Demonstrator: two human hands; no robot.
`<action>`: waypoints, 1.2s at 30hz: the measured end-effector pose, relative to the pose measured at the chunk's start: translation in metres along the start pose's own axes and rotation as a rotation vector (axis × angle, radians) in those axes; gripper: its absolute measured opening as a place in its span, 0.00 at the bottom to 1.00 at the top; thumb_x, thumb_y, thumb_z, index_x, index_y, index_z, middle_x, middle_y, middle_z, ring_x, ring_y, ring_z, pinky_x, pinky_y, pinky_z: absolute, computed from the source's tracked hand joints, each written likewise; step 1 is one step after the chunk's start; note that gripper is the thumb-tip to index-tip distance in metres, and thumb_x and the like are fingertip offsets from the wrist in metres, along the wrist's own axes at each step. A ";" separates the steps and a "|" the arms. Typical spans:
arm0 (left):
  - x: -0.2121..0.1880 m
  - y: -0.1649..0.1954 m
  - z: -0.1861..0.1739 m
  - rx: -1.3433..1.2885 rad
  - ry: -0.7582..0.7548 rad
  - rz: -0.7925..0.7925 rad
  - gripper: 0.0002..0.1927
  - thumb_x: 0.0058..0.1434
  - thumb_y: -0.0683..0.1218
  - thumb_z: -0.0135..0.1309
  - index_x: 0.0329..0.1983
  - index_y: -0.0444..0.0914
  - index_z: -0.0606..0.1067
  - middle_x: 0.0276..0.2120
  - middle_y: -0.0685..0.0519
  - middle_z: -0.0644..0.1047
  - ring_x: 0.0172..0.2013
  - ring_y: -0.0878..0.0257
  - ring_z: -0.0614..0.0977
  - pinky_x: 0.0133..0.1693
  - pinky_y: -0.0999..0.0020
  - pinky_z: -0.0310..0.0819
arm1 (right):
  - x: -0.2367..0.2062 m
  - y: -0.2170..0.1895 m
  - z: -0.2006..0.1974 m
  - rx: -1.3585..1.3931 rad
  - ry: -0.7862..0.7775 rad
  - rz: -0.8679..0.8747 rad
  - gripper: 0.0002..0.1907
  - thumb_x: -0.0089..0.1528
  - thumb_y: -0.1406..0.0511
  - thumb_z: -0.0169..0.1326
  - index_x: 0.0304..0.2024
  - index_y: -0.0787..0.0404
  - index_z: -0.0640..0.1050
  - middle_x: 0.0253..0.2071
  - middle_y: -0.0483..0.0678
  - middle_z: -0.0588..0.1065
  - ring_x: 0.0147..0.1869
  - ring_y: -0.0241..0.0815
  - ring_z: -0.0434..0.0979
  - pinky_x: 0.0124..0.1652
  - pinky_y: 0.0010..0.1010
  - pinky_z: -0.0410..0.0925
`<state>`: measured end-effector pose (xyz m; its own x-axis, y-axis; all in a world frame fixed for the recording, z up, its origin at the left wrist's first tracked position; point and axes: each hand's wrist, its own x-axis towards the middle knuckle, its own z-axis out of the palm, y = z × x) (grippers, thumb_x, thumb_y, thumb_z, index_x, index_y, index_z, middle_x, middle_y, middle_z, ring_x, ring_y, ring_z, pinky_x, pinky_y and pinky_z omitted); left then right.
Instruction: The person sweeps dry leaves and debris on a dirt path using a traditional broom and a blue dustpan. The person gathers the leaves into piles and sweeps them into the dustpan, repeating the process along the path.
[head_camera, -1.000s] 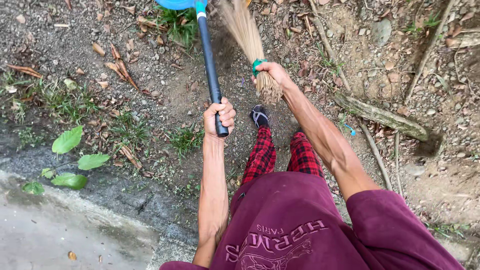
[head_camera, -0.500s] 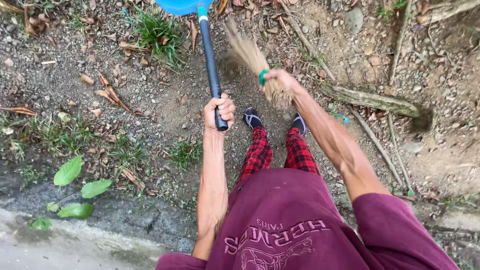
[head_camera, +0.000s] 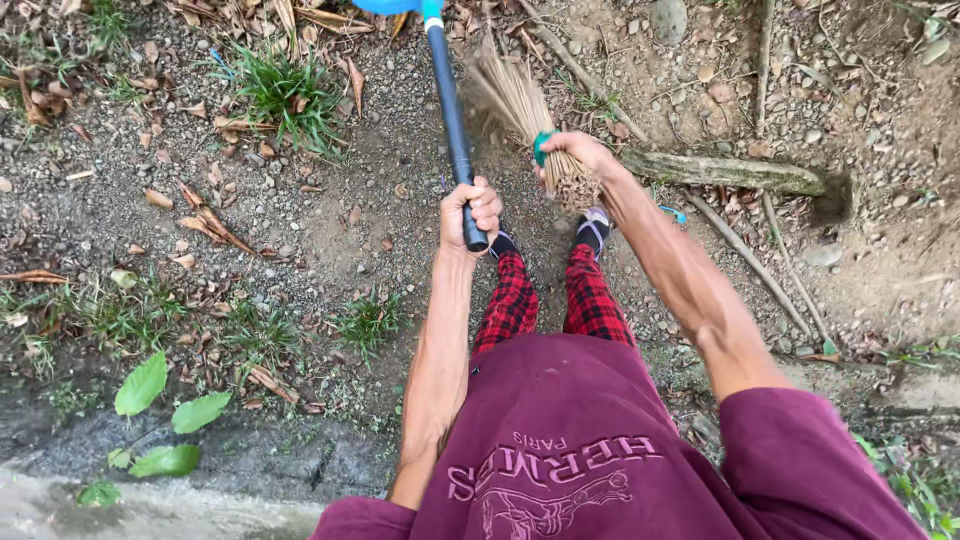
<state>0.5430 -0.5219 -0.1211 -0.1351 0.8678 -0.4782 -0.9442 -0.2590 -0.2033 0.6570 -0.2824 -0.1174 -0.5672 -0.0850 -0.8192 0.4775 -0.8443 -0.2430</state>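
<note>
The left hand (head_camera: 470, 208) is wrapping all its fingers tight around the near end of a dark blue handle (head_camera: 451, 120), thumb closing over the top, and that handle is running straight away from the body to a bright blue dustpan (head_camera: 392, 6) whose edge is just peeking in at the far edge of the view. To the right of it, the right hand (head_camera: 572, 155) is clamping its fingers shut around the bound neck of a straw hand broom (head_camera: 522, 112), right where a green band (head_camera: 541, 148) is cinching the bundle; the bristles are fanning out towards the far left, ending just beside the handle, while the stubby butt of the bundle is sticking out on the near side of the fist. Both arms are reaching well out in front over a maroon shirt (head_camera: 600, 450) and red-and-black checked trousers (head_camera: 548, 295), with two dark sandals (head_camera: 592, 228) showing just below the hands. The ground is gravelly dirt, with dry leaves (head_camera: 205, 222) lying well off to the left, a grass tuft (head_camera: 275, 95) growing at the far left, and a mossy branch (head_camera: 725, 172) lying across the dirt just right of the broom hand. Green leaves (head_camera: 165, 410) are sitting at the near left beside a concrete edge (head_camera: 150, 505).
</note>
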 end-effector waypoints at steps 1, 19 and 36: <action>0.003 -0.005 0.002 -0.001 0.001 -0.017 0.05 0.61 0.37 0.50 0.39 0.38 0.70 0.22 0.58 0.66 0.21 0.69 0.67 0.20 0.75 0.68 | 0.004 0.002 0.002 -0.018 0.010 -0.023 0.20 0.63 0.65 0.52 0.55 0.63 0.65 0.36 0.55 0.75 0.30 0.45 0.79 0.27 0.40 0.78; 0.044 -0.075 0.003 0.041 -0.087 -0.029 0.05 0.64 0.38 0.51 0.35 0.41 0.69 0.23 0.59 0.65 0.22 0.70 0.67 0.20 0.76 0.66 | -0.078 -0.067 -0.100 -0.394 0.151 0.166 0.16 0.66 0.65 0.48 0.53 0.65 0.66 0.35 0.56 0.75 0.31 0.46 0.80 0.30 0.43 0.80; 0.131 -0.181 0.045 -0.068 -0.080 0.166 0.04 0.62 0.38 0.49 0.34 0.40 0.68 0.21 0.59 0.64 0.20 0.70 0.66 0.20 0.76 0.66 | -0.101 -0.153 -0.142 -0.622 -0.060 0.420 0.13 0.66 0.61 0.52 0.45 0.64 0.70 0.30 0.55 0.75 0.23 0.44 0.75 0.21 0.36 0.74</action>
<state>0.6826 -0.3428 -0.1089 -0.3129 0.8412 -0.4410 -0.8849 -0.4269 -0.1864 0.7362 -0.0692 -0.0714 -0.2814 -0.3778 -0.8821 0.9425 -0.2816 -0.1800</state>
